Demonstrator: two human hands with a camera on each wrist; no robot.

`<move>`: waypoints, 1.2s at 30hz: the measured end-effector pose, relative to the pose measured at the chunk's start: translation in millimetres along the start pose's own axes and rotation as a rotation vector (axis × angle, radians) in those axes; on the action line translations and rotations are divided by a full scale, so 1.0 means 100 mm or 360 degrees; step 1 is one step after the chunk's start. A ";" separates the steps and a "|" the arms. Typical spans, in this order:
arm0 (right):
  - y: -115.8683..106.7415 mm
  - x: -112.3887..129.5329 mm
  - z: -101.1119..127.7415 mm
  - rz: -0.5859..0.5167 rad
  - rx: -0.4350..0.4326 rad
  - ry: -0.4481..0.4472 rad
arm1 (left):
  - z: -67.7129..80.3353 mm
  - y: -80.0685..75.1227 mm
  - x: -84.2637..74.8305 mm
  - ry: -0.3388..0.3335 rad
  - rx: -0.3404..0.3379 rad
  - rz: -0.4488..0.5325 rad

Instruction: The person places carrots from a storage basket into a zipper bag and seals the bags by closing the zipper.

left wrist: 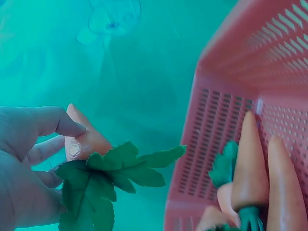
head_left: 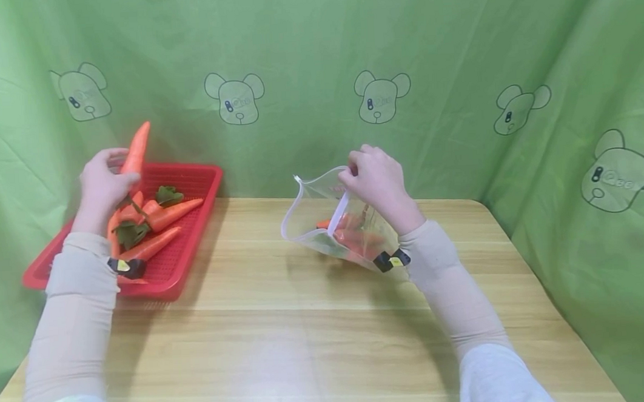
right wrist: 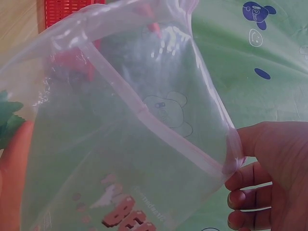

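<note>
Carrots (head_left: 151,246) lie a little beyond the two pale sleeves (head_left: 79,323) that reach across the near part of the wooden table (head_left: 308,347). From where I stand, several are heaped with their green leaves in a red basket (head_left: 189,235) on the left. To the right, a clear zip bag (head_left: 338,215) has its mouth parted toward the left, with more orange carrots showing through its side. The person's right hand (head_left: 378,177) pinches the bag's far rim between thumb and forefinger, the other fingers bent beneath. Level with it on the left, the left hand (head_left: 102,179) is clamped on one raised carrot (head_left: 137,151), thumb against fingers, its tip pointing up by the basket's far side; leaves (left wrist: 120,168) spread from its lower end. Farthest back hangs a green curtain (head_left: 303,44) printed with outlined animal heads.
</note>
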State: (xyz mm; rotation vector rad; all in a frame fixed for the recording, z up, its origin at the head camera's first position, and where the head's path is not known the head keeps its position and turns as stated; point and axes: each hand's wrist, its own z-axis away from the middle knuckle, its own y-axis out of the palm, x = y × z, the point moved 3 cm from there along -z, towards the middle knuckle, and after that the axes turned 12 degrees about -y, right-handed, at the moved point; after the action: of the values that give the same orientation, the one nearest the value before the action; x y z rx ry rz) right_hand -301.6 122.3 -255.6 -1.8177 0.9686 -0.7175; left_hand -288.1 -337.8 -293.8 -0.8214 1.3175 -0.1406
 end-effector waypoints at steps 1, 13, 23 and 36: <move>0.00 0.00 0.00 0.0000 0.0000 -0.0001 | 0.02 0.01 -0.04 0.0022 0.0000 0.0001; 0.00 0.00 0.00 0.0002 -0.0010 0.0004 | 0.36 0.18 -0.50 0.0288 0.0065 0.0034; 0.00 0.00 0.00 -0.0008 -0.0011 0.0007 | 0.66 0.39 -0.78 0.0593 0.0152 -0.0005; 0.01 -0.01 -0.02 0.0003 0.0002 0.0018 | 0.94 0.72 -0.99 0.0855 0.0411 -0.0138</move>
State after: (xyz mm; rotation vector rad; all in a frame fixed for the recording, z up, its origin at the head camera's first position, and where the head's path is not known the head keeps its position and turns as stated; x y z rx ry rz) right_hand -303.8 122.0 -255.9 -1.8134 0.9765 -0.7278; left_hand -258.0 -191.8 -256.6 -0.6388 1.7197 -0.6219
